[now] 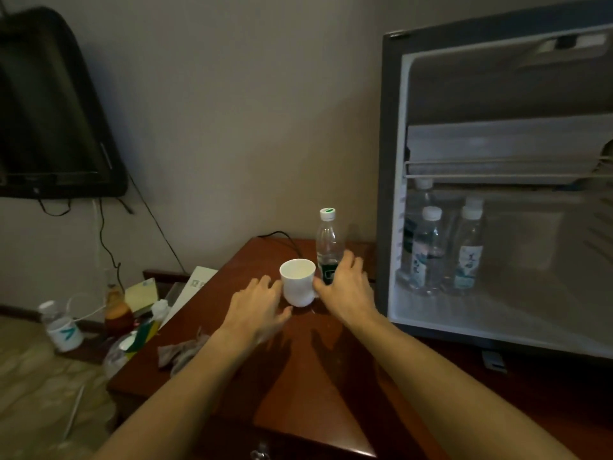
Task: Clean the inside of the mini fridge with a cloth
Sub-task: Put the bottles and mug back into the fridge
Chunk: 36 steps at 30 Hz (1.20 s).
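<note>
The mini fridge [391, 194] stands open at the right on a wooden table [298, 376]. Its white inside holds three water bottles [428, 250] under a wire shelf [497, 171]. A crumpled grey cloth [180, 353] lies near the table's left edge, beside my left forearm. A white cup [298, 282] stands mid-table, with a clear bottle with a green label [327, 240] just behind it. My left hand [255, 307] hovers left of the cup, fingers spread and holding nothing. My right hand [346, 287] curves loosely around the bottle's base, thumb by the cup, fingers apart.
A dark wall-mounted screen [49, 111] hangs at the upper left with cables below. Left of the table, a lower surface holds bottles [63, 327], a jar [117, 310], papers [195, 287] and packets. A black cable [285, 237] runs onto the table's far edge.
</note>
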### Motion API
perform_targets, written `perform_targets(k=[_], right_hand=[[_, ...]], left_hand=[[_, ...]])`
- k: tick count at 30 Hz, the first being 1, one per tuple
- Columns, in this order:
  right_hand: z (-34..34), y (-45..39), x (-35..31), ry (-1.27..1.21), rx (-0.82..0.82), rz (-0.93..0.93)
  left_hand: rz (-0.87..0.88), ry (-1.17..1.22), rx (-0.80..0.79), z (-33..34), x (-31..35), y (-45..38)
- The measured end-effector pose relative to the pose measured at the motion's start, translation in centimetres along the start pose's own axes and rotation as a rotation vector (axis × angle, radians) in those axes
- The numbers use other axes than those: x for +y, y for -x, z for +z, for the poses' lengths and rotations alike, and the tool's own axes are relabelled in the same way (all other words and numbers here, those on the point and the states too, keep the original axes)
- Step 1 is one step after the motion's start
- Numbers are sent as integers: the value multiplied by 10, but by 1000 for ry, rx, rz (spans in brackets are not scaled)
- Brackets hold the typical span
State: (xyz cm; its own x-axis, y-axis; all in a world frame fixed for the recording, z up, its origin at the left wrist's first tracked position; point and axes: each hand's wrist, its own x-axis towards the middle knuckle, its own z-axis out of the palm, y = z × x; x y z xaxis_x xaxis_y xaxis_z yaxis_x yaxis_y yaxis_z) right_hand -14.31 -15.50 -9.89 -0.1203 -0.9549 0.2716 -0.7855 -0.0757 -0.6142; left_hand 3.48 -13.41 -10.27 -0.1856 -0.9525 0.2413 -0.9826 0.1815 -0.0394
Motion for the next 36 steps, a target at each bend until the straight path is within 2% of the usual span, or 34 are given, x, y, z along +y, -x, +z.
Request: perform_targets(k=[4, 11, 15, 19, 22, 27, 31, 36], right_hand=[[19, -51, -15, -177, 80, 143], [29, -72, 10, -252, 53, 149], [34, -72, 17, -243, 69, 88], [35, -76, 20, -265, 49, 86], [33, -75, 18, -271, 26, 89], [10, -55, 3, -252, -36, 65], [-5, -10, -9, -201, -68, -65], [-46, 44, -22, -233, -22, -171]], left_hand=[[30, -23, 28, 11, -14, -19], [66, -37, 90, 23, -30, -52], [73, 103, 27, 28, -21, -81], [65, 229, -137, 37, -6, -107], [-7, 373, -115, 46, -2, -113], [-5, 315, -89, 29, 2, -81], [-4, 310, -82, -1, 0, -40], [1, 265, -6, -36, 3, 15]])
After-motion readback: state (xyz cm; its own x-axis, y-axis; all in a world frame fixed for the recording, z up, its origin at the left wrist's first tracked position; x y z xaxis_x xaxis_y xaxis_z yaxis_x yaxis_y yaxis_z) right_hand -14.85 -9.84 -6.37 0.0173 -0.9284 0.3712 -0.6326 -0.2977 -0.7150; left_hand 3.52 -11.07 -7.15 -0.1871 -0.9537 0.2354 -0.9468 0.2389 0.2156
